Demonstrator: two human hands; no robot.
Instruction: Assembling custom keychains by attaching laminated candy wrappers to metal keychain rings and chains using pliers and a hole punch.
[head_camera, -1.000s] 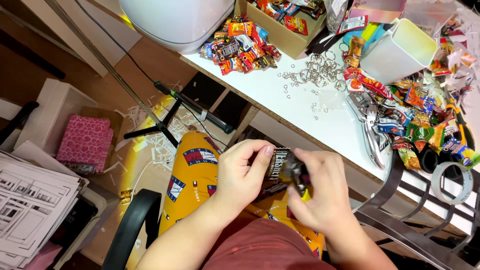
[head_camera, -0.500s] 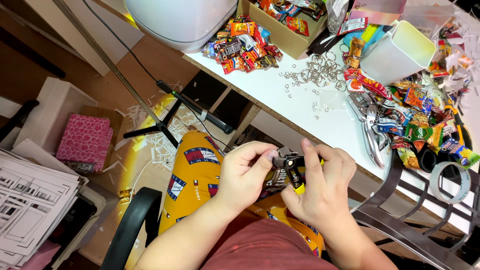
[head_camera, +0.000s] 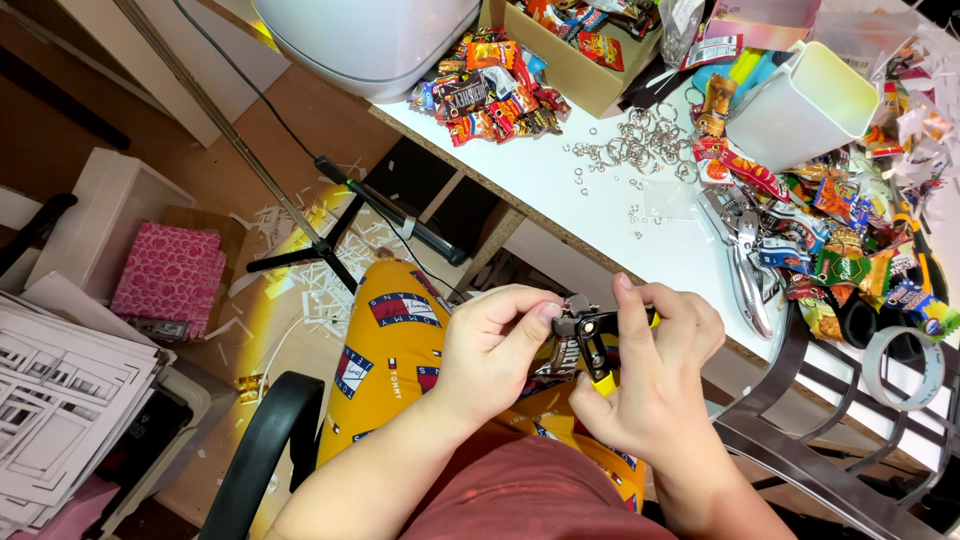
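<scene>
Right hand (head_camera: 650, 375): closed around a small hand punch (head_camera: 592, 345) with yellow grips and a dark metal head, held over the lap, just short of the table (head_camera: 560, 195) edge
Left hand (head_camera: 492, 350): thumb and fingers pinched together on a small dark candy wrapper (head_camera: 562, 357), feeding its edge into the head of the punch; the wrapper lies between the two hands, touching both

Handling, wrapper: judged light, thin and crinkly, slippery at its film surface and easy to tear; best taken at a flat sealed end, close to the tool head, so it stays taut
Handling, punch: judged stiff and fairly light; best held by the yellow grips

Below: yellow patterned cushion or garment (head_camera: 390, 350) on the lap, black chair arm (head_camera: 262, 440) at the left

On the table, near: scattered metal split rings (head_camera: 640, 140), a pair of silver pliers (head_camera: 745, 255), a heap of bright candy packets (head_camera: 850, 240) at the right, a roll of clear tape (head_camera: 905, 365) at the far right edge
On the table, farther: second heap of candy packets (head_camera: 490, 90), cardboard box (head_camera: 570, 60) holding more, white square container (head_camera: 800, 105), large white rounded appliance (head_camera: 370, 40)

On the floor, left: black tripod stand (head_camera: 320, 245), pink patterned box (head_camera: 170, 280), stacked printed sheets (head_camera: 60, 400), white paper scraps
</scene>
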